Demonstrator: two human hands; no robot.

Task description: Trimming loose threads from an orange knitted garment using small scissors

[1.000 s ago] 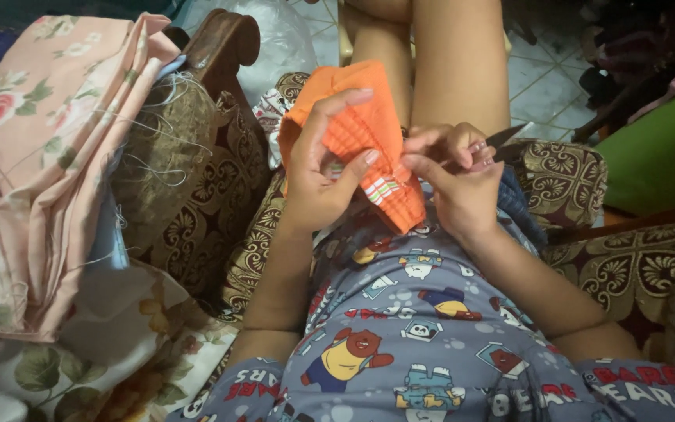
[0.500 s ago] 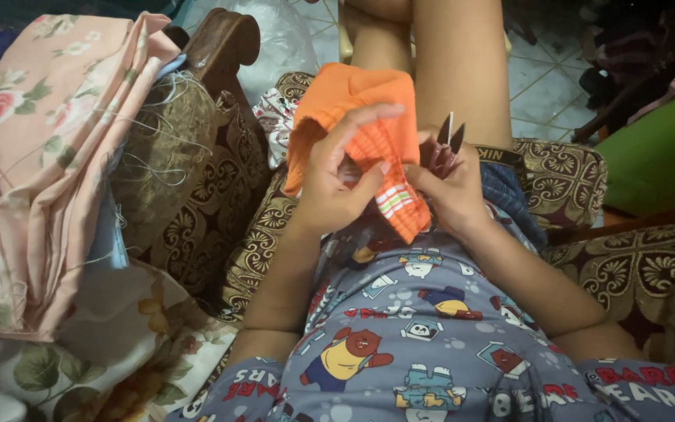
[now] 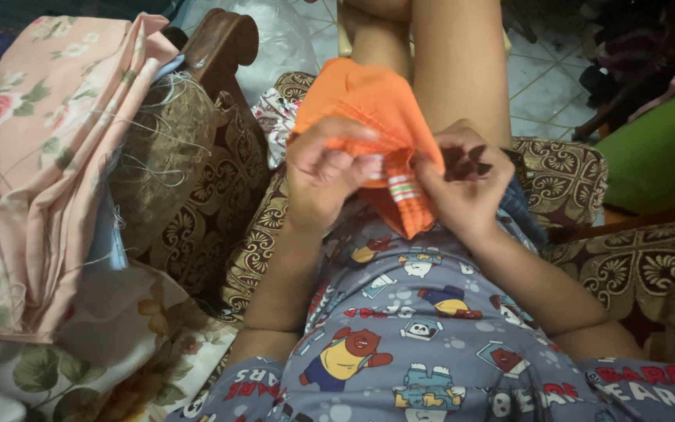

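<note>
Patterned brown-and-gold sofa [image 3: 580, 168], woven and ornate, with carved dark wooden armrest [image 3: 224, 47] at upper left. Heap of pink floral cloth [image 3: 33, 164], soft and folded, draped over that side, loose pale threads [image 3: 146, 148] trailing across a brown cushion [image 3: 166, 148]. Second floral cloth [image 3: 111, 352], cream with leaves, at lower left. Grey-blue printed shirt [image 3: 431, 344] with cartoon bears across the lower middle. Bare legs [image 3: 447, 62] stretched toward a tiled floor [image 3: 541, 70]. Green plastic object [image 3: 658, 144] at right edge, smooth and curved.

Orange cloth [image 3: 369, 101], soft knit with a small striped band at its lower edge, lying on the lap above the shirt, bunched between both hands and partly covered by them. Left hand [image 3: 326, 176] closed on the cloth's left part, fingers curled and pinching a fold. Right hand [image 3: 462, 180] closed at the cloth's right edge, thumb and fingers pressed together around a small dark object [image 3: 466, 160], blurred and not identifiable; grip on the cloth itself not clear. Hands just beside each other, nearly touching over the striped band [image 3: 401, 190].
</note>
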